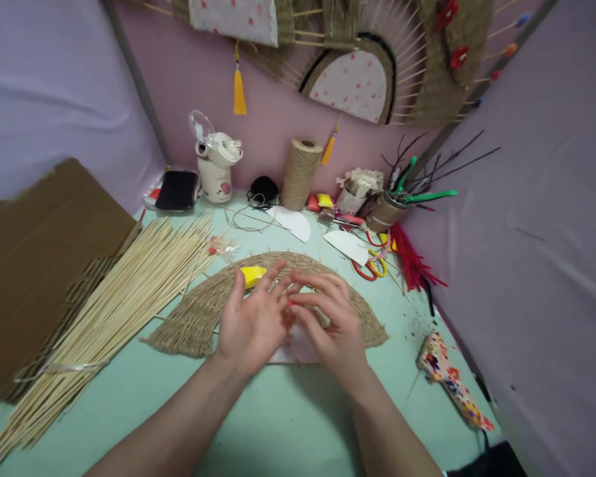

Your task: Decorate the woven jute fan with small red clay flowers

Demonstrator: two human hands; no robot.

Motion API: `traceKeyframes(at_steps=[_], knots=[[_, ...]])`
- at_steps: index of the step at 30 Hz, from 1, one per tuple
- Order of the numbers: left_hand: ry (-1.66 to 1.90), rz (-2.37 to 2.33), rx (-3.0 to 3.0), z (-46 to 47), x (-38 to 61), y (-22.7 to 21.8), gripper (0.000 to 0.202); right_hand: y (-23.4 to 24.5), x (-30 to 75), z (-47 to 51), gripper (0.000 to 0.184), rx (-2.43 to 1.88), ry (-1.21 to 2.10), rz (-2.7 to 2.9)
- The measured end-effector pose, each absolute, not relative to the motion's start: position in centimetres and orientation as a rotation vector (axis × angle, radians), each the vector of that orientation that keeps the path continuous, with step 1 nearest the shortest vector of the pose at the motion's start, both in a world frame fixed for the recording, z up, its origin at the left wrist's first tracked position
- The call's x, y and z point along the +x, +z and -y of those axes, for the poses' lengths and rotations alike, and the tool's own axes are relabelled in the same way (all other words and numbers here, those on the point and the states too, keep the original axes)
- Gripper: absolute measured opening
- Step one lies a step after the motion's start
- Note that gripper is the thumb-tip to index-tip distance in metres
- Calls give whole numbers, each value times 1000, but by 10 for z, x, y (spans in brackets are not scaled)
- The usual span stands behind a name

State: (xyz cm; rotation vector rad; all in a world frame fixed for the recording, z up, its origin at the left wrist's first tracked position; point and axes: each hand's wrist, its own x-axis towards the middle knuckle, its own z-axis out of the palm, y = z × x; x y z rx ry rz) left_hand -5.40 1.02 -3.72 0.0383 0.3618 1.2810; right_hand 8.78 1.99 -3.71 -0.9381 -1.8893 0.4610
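My left hand (255,318) is open, palm up, with its fingers spread toward my right hand. The thumb and forefinger of my right hand (335,324) pinch a small red piece (291,304), too small to name, just beside the left fingers. Under both hands lies a fan-shaped panel woven from twine (189,324), with stick ends poking out along its curved edge. A pale fabric half-round with pinkish spots (298,348) shows at its lower middle, partly covered by my hands. A bright yellow packet (253,275) sits on the weave behind my left thumb.
Thin wooden sticks (129,291) and brown cardboard (44,265) lie at left. Along the back stand a twine spool (300,173), a white bottle (216,172) and a tool pot (390,211). Scissors (367,268) lie behind right; a patterned glue gun (451,381) rests at right.
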Motion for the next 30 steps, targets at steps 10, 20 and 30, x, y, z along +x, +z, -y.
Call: traceKeyframes(at_steps=[10,20,30], knots=[[1346,-457,-57,-13,-55,-37,52,-63,139,-66,19,-1430,181,1719],[1358,-440,-72,-15,-58,-40,50,-97,130,-77,21,-1700,131,1840],[1362,-459,-76,-15,-58,-38,50,-102,122,-78,26,-1736,111,1888]])
